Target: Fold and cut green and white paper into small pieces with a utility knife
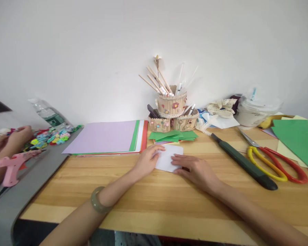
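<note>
A small sheet of plain white paper point(168, 158), roughly square with straight edges, lies between the left hand point(148, 160) and the right hand point(195, 168). It rests flat or nearly so, turned slightly askew. The left fingers and thumb cover its left side, with the fingertips reaching over its far left part; the right fingertips overlap its right side. Its middle shows bare between the two sets of fingertips, and its far right corner sticks out beyond the right fingers. Whether it is folded is unclear.
</note>
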### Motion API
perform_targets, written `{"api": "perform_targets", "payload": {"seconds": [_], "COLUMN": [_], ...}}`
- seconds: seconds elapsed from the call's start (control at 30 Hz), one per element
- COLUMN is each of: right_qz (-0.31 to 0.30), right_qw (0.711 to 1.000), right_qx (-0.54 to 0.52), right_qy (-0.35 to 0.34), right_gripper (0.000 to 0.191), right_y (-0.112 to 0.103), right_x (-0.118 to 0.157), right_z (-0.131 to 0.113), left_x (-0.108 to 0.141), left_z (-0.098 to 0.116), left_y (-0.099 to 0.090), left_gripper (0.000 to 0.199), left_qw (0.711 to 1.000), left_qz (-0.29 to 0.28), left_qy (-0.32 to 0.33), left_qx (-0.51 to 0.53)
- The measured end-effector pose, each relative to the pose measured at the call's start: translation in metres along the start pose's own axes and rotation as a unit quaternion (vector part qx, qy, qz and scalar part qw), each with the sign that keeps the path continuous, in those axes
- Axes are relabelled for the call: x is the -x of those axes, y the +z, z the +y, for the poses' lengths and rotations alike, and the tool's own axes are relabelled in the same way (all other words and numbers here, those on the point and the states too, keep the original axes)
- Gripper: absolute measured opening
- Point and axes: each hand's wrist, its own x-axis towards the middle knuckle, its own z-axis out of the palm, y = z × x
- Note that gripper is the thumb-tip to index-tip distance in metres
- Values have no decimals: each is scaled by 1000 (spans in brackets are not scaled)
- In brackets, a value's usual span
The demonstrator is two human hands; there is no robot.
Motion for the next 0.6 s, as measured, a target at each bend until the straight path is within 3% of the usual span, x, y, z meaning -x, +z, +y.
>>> {"api": "perform_targets", "payload": {"seconds": [0.2, 0.3, 0.5, 0.6], "right_qz": [10, 3, -17, -17], "right_qw": [1000, 1000, 998, 998], "right_qx": [6, 10, -9, -31], "right_qy": [1, -17, -63, -46], "right_gripper": [22, 37, 26, 28], "right_y": [-1, -5, -11, -12], "right_x": [-1, 2, 10, 13], "right_z": [0, -4, -9, -8], "left_x": [0, 0, -6, -9], "left_z": [3, 4, 1, -2], "left_y": [-1, -4, -23, -33], "left_gripper": [33, 33, 30, 29], "left_qw": [1000, 1000, 998, 998], "left_qz": [3, -14, -56, -57], "left_qy": [-11, -11, -9, -8], "left_qx": [-11, -15, -23, -27]}}
